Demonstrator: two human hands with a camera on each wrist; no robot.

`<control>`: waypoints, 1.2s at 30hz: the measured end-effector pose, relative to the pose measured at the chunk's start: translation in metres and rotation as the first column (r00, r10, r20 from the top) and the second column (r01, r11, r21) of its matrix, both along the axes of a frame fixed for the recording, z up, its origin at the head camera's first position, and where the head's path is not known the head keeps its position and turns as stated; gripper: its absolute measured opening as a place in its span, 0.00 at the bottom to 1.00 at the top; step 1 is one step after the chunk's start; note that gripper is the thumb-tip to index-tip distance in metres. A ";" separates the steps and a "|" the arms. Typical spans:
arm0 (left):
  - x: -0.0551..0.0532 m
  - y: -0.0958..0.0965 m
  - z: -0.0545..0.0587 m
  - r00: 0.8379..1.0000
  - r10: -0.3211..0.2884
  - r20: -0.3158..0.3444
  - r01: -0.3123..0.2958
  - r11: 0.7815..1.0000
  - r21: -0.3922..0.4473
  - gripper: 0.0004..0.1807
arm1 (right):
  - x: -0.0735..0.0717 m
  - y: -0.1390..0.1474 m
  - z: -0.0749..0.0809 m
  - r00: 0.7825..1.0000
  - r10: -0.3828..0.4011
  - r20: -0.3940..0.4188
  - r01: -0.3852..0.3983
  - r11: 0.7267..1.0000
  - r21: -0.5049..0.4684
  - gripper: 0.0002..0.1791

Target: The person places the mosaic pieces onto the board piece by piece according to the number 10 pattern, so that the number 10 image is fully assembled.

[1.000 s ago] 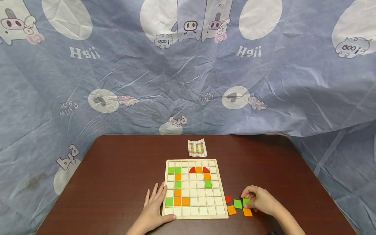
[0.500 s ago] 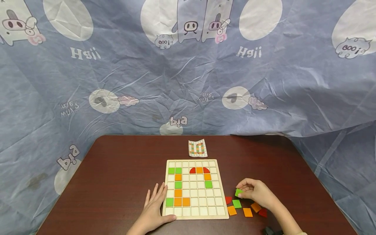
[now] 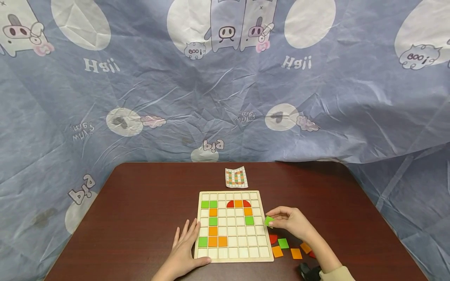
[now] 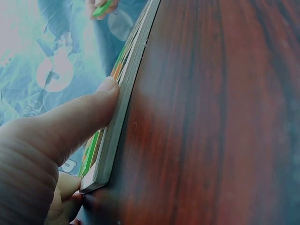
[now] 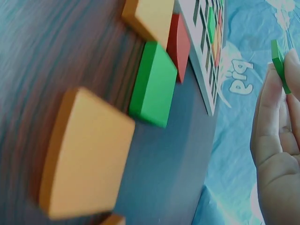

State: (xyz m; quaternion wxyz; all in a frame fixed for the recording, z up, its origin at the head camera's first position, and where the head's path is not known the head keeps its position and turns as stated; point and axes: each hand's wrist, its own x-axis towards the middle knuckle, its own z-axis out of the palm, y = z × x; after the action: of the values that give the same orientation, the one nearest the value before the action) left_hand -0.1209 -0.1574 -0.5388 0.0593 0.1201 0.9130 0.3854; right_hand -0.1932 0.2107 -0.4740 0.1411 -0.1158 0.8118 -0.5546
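A wooden grid board [image 3: 242,251] lies on the table, with green, orange and red tiles set in some of its squares. My left hand [image 3: 182,249] rests at its lower left corner, fingers spread along the left side. In the left wrist view the thumb [image 4: 86,119] lies against the board's edge. My right hand [image 3: 290,222] pinches a green square tile [image 3: 269,221] between thumb and fingertips, right by the board's right edge. In the right wrist view this green tile [image 5: 279,65] is held up, away from the loose tiles.
Loose tiles lie right of the board: a green square [image 3: 283,243], a red rounded piece [image 3: 273,239], orange squares such as one orange tile [image 3: 296,253], and another red piece partly hidden by the right arm. A patterned grid card [image 3: 236,177] lies behind the board.
My right hand has lifted the green tile from the loose pieces and carried it left and away from me, to the board's right edge. The left hand stays in place.
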 end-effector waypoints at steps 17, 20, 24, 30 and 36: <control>0.000 0.001 0.000 1.000 0.006 -0.012 -0.006 1.000 -0.003 0.62 | -0.003 -0.033 -0.014 0.998 0.039 0.046 -0.038 0.999 -0.018 0.17; 0.000 0.001 -0.001 1.000 0.010 -0.012 -0.010 1.000 -0.005 0.63 | -0.004 -0.038 -0.018 0.998 0.048 0.045 -0.048 0.999 0.000 0.15; -0.001 0.001 -0.002 1.000 0.009 -0.008 -0.009 1.000 0.001 0.63 | -0.003 -0.045 -0.020 0.998 0.057 0.028 -0.058 0.997 0.050 0.12; -0.001 0.001 -0.003 1.000 0.007 -0.002 -0.007 1.000 0.002 0.63 | -0.003 -0.051 -0.020 0.997 0.072 -0.018 -0.069 0.992 0.105 0.10; 0.000 0.000 -0.003 1.000 0.007 0.002 -0.007 1.000 0.002 0.63 | -0.003 -0.054 -0.022 0.996 0.084 -0.030 -0.078 0.985 0.156 0.07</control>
State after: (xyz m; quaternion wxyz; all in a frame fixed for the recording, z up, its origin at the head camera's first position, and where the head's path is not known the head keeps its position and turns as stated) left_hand -0.1214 -0.1574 -0.5416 0.0586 0.1169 0.9130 0.3865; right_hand -0.1965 0.1569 -0.4962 0.1570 -0.1475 0.8495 -0.4816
